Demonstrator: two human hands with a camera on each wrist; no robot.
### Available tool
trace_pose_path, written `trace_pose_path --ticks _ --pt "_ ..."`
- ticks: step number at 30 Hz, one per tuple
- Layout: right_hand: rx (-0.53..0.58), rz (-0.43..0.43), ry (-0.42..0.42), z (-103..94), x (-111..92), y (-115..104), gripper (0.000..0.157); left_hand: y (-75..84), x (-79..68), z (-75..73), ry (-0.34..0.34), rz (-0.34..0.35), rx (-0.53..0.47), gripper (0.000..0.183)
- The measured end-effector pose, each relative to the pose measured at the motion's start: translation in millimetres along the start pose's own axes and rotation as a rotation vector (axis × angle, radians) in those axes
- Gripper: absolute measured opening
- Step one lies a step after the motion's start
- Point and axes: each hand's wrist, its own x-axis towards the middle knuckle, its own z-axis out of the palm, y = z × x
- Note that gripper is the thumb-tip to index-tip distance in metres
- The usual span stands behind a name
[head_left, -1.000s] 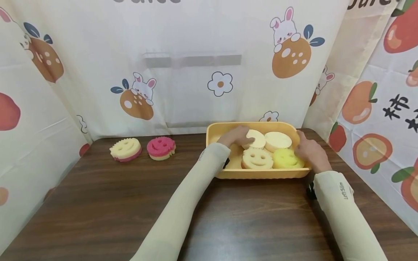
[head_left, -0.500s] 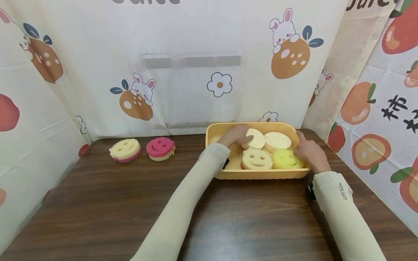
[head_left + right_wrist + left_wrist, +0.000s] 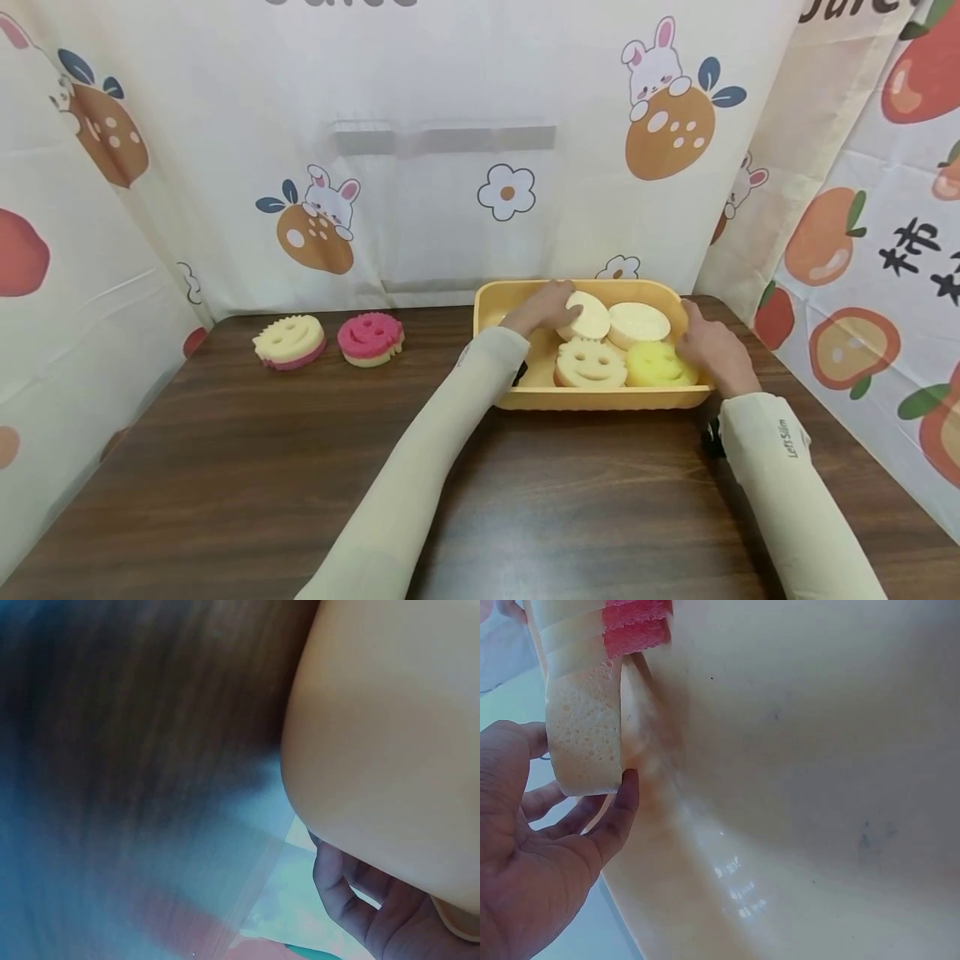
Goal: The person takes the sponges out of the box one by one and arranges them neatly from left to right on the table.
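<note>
In the head view, a yellow plastic bin (image 3: 607, 401) holds several round sponges. My left hand (image 3: 542, 307) reaches in at its back left and pinches a pale cream sponge (image 3: 589, 317) by its edge, thumb on one side and fingers on the other. In the left wrist view that sponge (image 3: 585, 724) stands tilted on edge beside the bin wall. My right hand (image 3: 712, 346) grips the bin's right rim, its fingers curled along the outside of the wall in the right wrist view. Another cream sponge (image 3: 637, 325), a cream smiley sponge (image 3: 591, 365) and a bright yellow smiley sponge (image 3: 660, 364) lie in the bin.
Two smiley sponges lie at the back left of the dark wooden table (image 3: 300, 475): a cream-topped one (image 3: 289, 338) and a pink-topped one (image 3: 371, 336). A printed curtain (image 3: 442, 217) hangs right behind the bin and along both sides.
My left hand has risen slightly with the cream sponge, which tilts a little more. My right hand keeps its place on the bin's rim, and the other sponges have stayed put.
</note>
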Motion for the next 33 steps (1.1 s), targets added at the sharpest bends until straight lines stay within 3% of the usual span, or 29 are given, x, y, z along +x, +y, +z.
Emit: trace_pose_path --ticks 25,33 --pt "0.013 0.021 -0.026 -1.2 -0.8 1.0 0.071 0.6 -1.1 -0.3 -0.001 -0.037 -0.066 0.056" --pt "0.010 0.014 -0.011 -0.5 -0.4 1.1 0.071 0.7 -1.2 -1.5 0.029 -0.032 -0.090 0.053"
